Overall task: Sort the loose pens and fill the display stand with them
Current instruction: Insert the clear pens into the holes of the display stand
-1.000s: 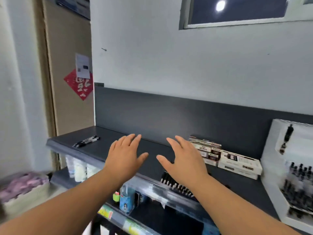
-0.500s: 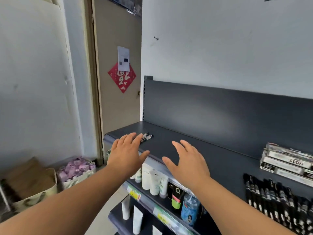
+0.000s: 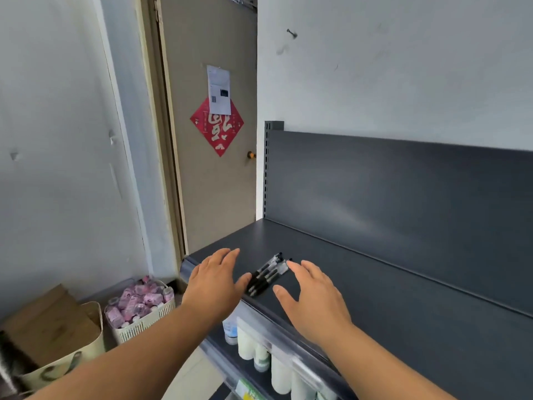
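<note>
A small bunch of loose black pens [image 3: 266, 274] with clear barrels lies on the dark grey shelf [image 3: 375, 284], close to its left front corner. My left hand [image 3: 215, 280] hovers just left of the pens, palm down, fingers straight, thumb near their lower ends. My right hand [image 3: 314, 298] hovers just right of them, fingers spread and straight, fingertips near the clear caps. Neither hand holds anything. The display stand is out of view.
The shelf's upright back panel [image 3: 403, 192] rises behind. White tubes and bottles [image 3: 259, 350] stand on the lower shelf under the front edge. A cream basket of pink bottles [image 3: 141, 307] and a bag with a cardboard box [image 3: 52, 336] sit on the floor left. A door [image 3: 213, 168] is behind.
My view has swung left along the shelf; the stand, boxes and the row of pens on the right have left the frame. Both open hands have moved to either side of the loose pens.
</note>
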`<state>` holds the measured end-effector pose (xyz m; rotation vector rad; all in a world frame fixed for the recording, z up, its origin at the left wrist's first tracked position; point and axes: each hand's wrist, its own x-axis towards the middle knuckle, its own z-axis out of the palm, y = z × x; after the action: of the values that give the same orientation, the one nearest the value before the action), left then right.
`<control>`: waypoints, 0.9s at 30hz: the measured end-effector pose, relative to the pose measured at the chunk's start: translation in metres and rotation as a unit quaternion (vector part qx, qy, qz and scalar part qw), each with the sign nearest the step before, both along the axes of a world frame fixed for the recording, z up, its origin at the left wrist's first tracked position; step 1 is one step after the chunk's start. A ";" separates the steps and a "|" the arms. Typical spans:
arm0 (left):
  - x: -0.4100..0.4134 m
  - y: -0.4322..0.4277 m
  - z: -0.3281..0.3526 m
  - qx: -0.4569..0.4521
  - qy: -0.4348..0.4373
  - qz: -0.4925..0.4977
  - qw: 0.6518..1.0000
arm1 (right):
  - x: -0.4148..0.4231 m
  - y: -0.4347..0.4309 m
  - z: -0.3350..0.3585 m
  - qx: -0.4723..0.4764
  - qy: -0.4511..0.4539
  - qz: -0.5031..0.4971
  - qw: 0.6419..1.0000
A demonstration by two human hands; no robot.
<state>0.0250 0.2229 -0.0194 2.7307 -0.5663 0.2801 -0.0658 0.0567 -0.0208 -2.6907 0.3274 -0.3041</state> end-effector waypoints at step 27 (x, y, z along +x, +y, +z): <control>0.134 -0.032 -0.016 -0.048 0.227 -0.260 0.937 | 0.095 0.053 0.000 0.092 0.106 -0.213 0.967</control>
<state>0.1594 0.1912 -0.0357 2.3202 -1.0567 -0.4299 0.0290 0.1099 -0.0212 -2.4516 0.9560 -0.0990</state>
